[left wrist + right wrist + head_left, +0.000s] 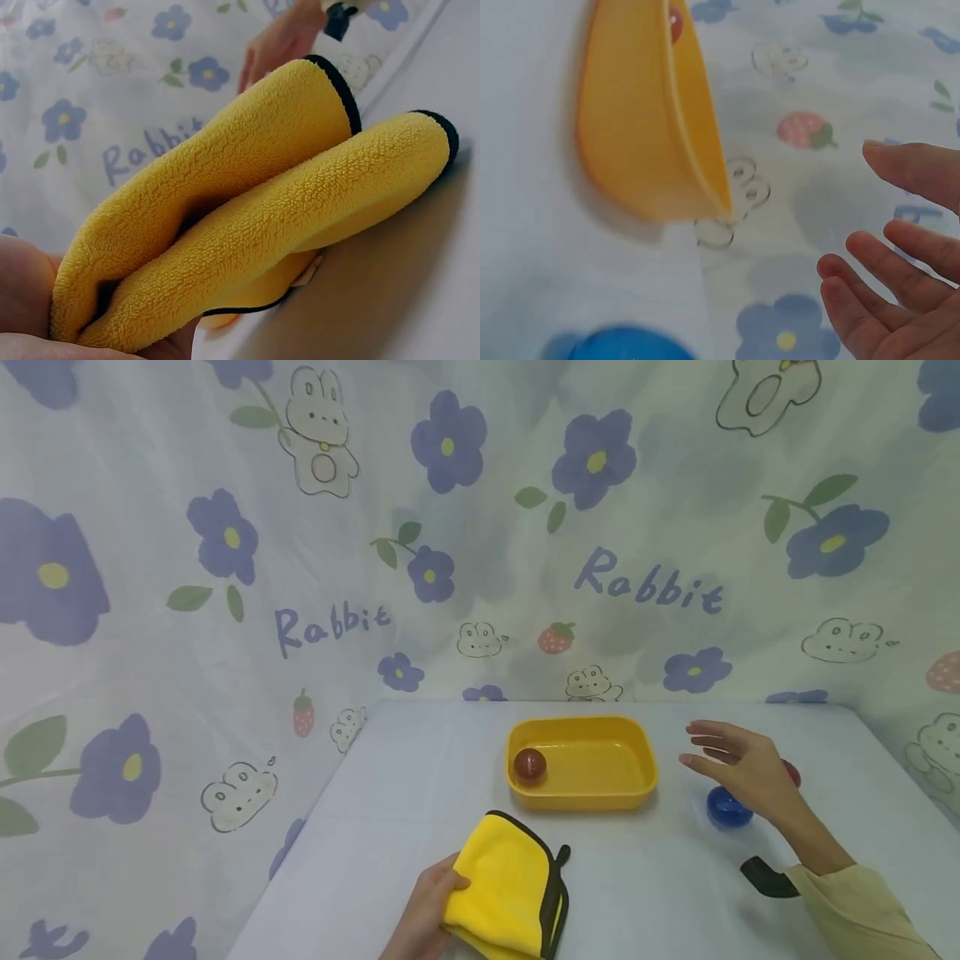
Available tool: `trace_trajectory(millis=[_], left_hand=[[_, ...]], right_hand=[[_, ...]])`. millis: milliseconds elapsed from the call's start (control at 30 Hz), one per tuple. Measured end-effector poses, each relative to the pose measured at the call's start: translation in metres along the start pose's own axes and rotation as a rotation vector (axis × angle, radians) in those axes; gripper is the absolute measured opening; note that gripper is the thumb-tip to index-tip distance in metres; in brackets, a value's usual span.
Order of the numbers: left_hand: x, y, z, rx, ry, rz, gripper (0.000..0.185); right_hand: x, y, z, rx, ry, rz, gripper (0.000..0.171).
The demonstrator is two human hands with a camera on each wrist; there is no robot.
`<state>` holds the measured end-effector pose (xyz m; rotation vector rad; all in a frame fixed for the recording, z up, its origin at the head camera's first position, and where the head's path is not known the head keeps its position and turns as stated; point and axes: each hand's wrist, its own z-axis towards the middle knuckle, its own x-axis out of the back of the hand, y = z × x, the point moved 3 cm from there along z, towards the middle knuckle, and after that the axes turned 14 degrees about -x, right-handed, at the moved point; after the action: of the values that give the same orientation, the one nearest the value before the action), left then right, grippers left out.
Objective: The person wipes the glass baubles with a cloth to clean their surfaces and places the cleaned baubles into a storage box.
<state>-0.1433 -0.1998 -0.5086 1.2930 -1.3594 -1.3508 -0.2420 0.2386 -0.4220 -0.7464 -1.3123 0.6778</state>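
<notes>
My left hand (429, 906) grips a folded yellow cloth (504, 889) with dark edging, thumb on top, at the near middle of the table. In the left wrist view the fluffy cloth (247, 202) fills much of the frame. My right hand (746, 768) hovers at the right with its fingers spread and nothing between them; the right wrist view shows the same loose fingers (874, 296). Just below it lies a shiny blue ball (729, 808). Behind the hand a red ball (792, 772) is partly hidden.
A shallow yellow tray (581, 802) stands at the middle back, holding a brownish-red ball (530, 766) at its left end. A dark band (768, 878) shows by the right sleeve (862, 906). Patterned curtain (480, 560) hangs behind the white table (360, 827).
</notes>
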Motion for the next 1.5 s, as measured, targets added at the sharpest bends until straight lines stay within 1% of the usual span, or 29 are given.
trace_trajectory(millis=[167,300,467,633,800,900,1000,1300,1500], left_hand=[[0.001,0.000,0.001,0.012,0.008,0.018,0.068],[0.000,0.001,0.002,0.016,0.016,0.024,0.067],[0.000,0.001,0.001,0.012,0.022,0.020,0.069],[0.000,-0.001,-0.003,-0.001,0.007,0.009,0.069],[0.000,-0.002,-0.004,-0.008,0.005,0.008,0.068],[-0.001,-0.002,-0.003,0.005,0.011,0.018,0.068],[-0.001,-0.003,-0.002,0.018,0.015,0.026,0.067],[-0.002,-0.004,-0.002,0.024,0.013,0.027,0.065],[-0.006,0.000,0.000,0.028,0.014,0.021,0.065]], right_hand=[[0.020,0.028,-0.009,-0.002,0.055,-0.027,0.059],[0.028,0.049,-0.015,-0.029,0.066,-0.052,0.059],[0.025,0.071,-0.021,-0.082,0.035,-0.084,0.064],[0.017,0.086,-0.025,-0.094,0.017,-0.102,0.070],[0.009,0.096,-0.025,-0.094,-0.041,-0.100,0.078],[0.008,0.102,-0.024,-0.118,-0.091,-0.109,0.082],[0.007,0.105,-0.023,-0.147,-0.125,-0.118,0.083],[0.005,0.106,-0.022,-0.195,-0.149,-0.135,0.085],[0.002,0.106,-0.021,-0.215,-0.134,-0.132,0.081]])
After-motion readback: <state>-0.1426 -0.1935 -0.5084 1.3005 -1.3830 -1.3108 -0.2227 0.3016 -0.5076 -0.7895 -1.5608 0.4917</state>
